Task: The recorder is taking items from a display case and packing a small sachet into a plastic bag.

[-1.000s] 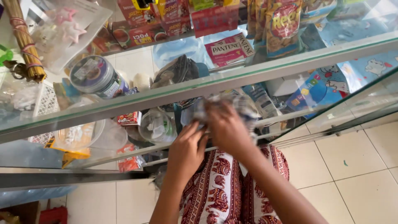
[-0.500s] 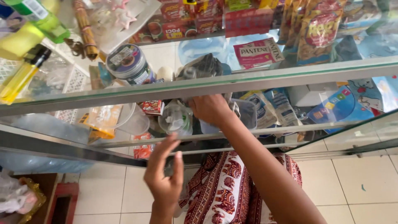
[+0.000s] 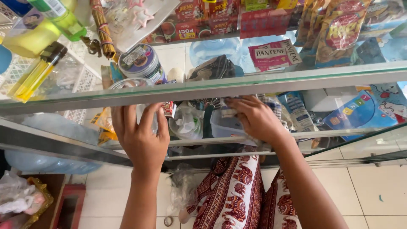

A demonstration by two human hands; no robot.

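I look down through the glass top (image 3: 254, 80) of a display cabinet. My left hand (image 3: 142, 138) reaches up onto the inner shelf with its fingers spread against a clear round plastic container (image 3: 131, 87). My right hand (image 3: 256, 118) is further right on the same shelf, its fingers curled around a small pale packet (image 3: 227, 111) above a clear plastic tub (image 3: 222, 127). Between the hands sits a clear lidded cup (image 3: 186, 123).
On the glass lie a yellow lighter (image 3: 36, 74), a green bottle (image 3: 59, 15), a round tin (image 3: 140, 61), red packets (image 3: 263, 19) and snack bags (image 3: 339, 29). A blue box (image 3: 360, 114) sits at the shelf's right. Below are a metal rail (image 3: 63, 146), a patterned garment (image 3: 233, 195) and tiled floor (image 3: 373, 191).
My left hand has risen from below the shelf rail up to the clear container. My right hand has stayed inside the shelf, now gripping the small packet.
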